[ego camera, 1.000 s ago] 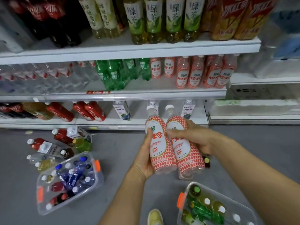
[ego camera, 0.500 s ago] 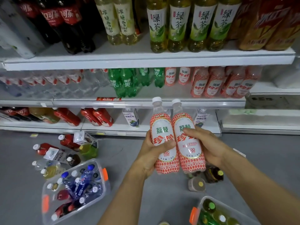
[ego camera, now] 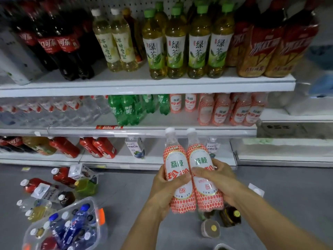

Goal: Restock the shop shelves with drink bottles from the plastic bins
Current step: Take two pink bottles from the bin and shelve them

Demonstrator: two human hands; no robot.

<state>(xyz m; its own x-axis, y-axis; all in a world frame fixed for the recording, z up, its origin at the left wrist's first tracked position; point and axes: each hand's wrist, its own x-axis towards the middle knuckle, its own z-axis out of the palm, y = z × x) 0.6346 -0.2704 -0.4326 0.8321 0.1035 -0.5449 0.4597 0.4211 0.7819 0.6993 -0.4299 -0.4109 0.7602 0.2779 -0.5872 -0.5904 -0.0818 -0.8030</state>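
Note:
I hold two pink lychee soda bottles upright side by side in front of the lower shelves. My left hand [ego camera: 162, 188] grips the left bottle [ego camera: 177, 159], thumb across its label. My right hand [ego camera: 216, 179] grips the right bottle [ego camera: 201, 157], fingers wrapped over its label. Their white caps reach the edge of the middle shelf [ego camera: 144, 131]. On that shelf, at the right, stands a row of the same lychee bottles [ego camera: 232, 110]. A clear plastic bin [ego camera: 98, 224] with blue-capped bottles sits on the floor at lower left.
Loose bottles and cartons [ego camera: 54, 188] lie on the grey floor left of the bin. Dark jars [ego camera: 228, 216] stand on the floor under my hands. Green tea bottles [ego camera: 187, 46] and cola fill the top shelf; green soda [ego camera: 126, 109] and water stand on the middle one.
Both hands have lifted the two lychee bottles up and toward the shelves, from floor height to the middle shelf's edge. The second bin at lower right has dropped out of view.

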